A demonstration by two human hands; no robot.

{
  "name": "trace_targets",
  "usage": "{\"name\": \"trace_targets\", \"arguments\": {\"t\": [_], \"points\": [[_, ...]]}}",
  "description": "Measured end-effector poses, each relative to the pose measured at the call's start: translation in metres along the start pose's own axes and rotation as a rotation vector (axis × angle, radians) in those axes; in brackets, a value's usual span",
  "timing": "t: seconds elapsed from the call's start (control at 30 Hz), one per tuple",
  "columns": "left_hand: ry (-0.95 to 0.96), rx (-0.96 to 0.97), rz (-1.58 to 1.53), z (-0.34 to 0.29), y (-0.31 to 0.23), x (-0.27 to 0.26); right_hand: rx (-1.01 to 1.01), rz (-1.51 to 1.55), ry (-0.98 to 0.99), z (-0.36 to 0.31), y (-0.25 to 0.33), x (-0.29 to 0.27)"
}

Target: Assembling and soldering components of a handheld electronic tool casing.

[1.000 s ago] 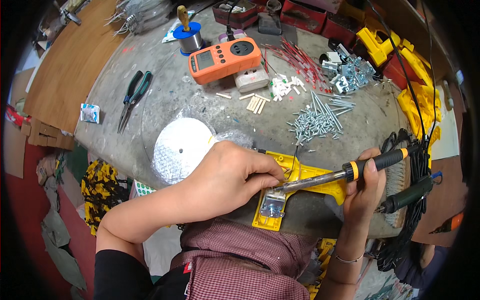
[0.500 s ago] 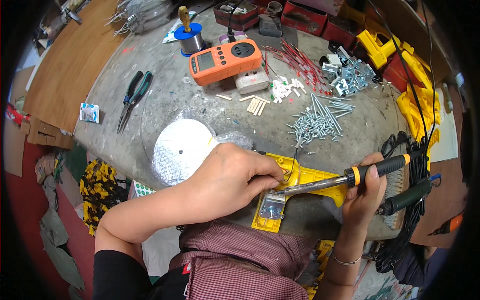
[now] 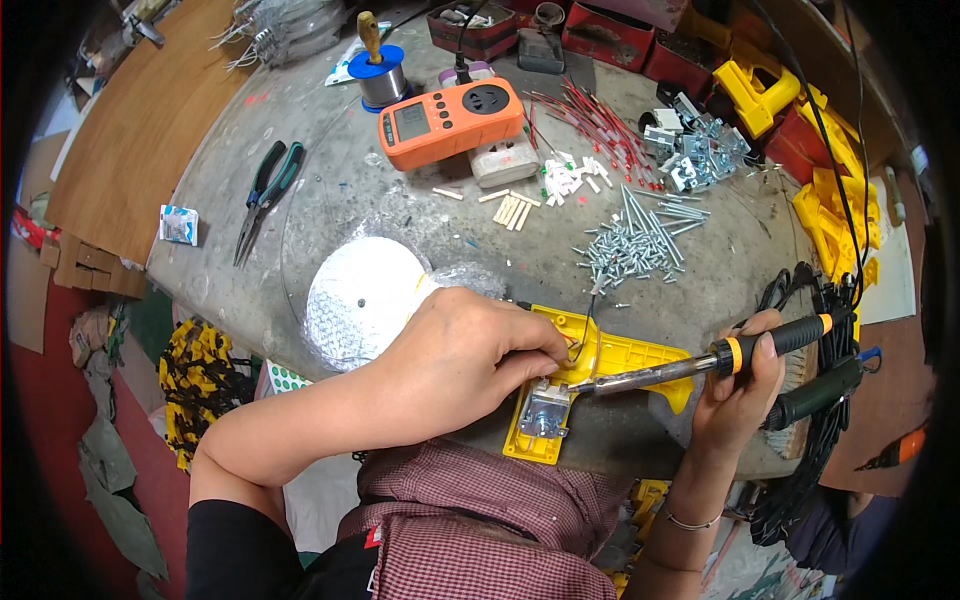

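Observation:
A yellow plastic housing half with a handle (image 3: 640,357) lies at the bench's near edge. A silvery metal fitting (image 3: 545,415) sits in its wider end. My left hand (image 3: 465,345) bends over that end, thumb and fingers pinched together just above the fitting; whatever they hold is hidden. A thin dark wire (image 3: 597,318) loops out of the housing beside these fingertips. In my right hand (image 3: 745,395) is a soldering iron (image 3: 655,376) with a black and orange handle. Its tip points left, close to the fitting; contact cannot be made out.
An orange power meter (image 3: 450,122) and a solder spool (image 3: 382,82) stand at the back. Screws (image 3: 635,245), red-wired parts (image 3: 600,130) and metal brackets (image 3: 700,150) lie in heaps. Pliers (image 3: 265,200) and a wrapped white disc (image 3: 360,300) are on the left; a second dark-green-handled tool (image 3: 820,392) is at right.
My right hand has drawn the soldering iron slightly to the right, moving its tip back from my left fingertips. The left hand and the housing stay in place.

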State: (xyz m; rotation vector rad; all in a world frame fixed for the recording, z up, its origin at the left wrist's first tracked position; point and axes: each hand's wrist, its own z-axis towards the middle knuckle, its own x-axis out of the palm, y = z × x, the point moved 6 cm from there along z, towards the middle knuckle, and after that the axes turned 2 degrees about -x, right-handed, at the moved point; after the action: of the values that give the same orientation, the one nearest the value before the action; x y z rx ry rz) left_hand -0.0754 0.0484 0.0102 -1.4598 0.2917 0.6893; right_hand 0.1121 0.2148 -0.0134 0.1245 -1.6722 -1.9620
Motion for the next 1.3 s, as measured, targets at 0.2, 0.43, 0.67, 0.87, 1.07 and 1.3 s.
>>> {"name": "trace_targets", "arguments": {"t": [0.2,0.43,0.67,0.87,1.07,1.3], "points": [[0.004,0.001,0.005,0.0002,-0.0002,-0.0001,-0.01,0.033,0.029,0.0006,-0.0003,-0.0021],[-0.003,0.017,0.019,0.0004,-0.0011,-0.0009,-0.002,0.033,0.011,0.0003,0.0003,-0.0044],[-0.002,0.01,0.023,-0.0004,-0.0001,-0.0002,-0.002,0.045,0.019,0.0003,-0.0027,-0.0066],[-0.005,0.025,0.029,-0.0003,-0.0012,-0.0008,0.0,0.032,-0.007,-0.0007,-0.0023,-0.007],[-0.004,0.033,0.022,-0.0007,-0.0024,-0.0002,0.006,0.045,0.016,-0.0013,-0.0022,-0.007],[-0.005,0.06,0.04,-0.0002,-0.0044,0.0003,0.011,0.051,0.028,-0.0005,-0.0025,-0.0074]]}}
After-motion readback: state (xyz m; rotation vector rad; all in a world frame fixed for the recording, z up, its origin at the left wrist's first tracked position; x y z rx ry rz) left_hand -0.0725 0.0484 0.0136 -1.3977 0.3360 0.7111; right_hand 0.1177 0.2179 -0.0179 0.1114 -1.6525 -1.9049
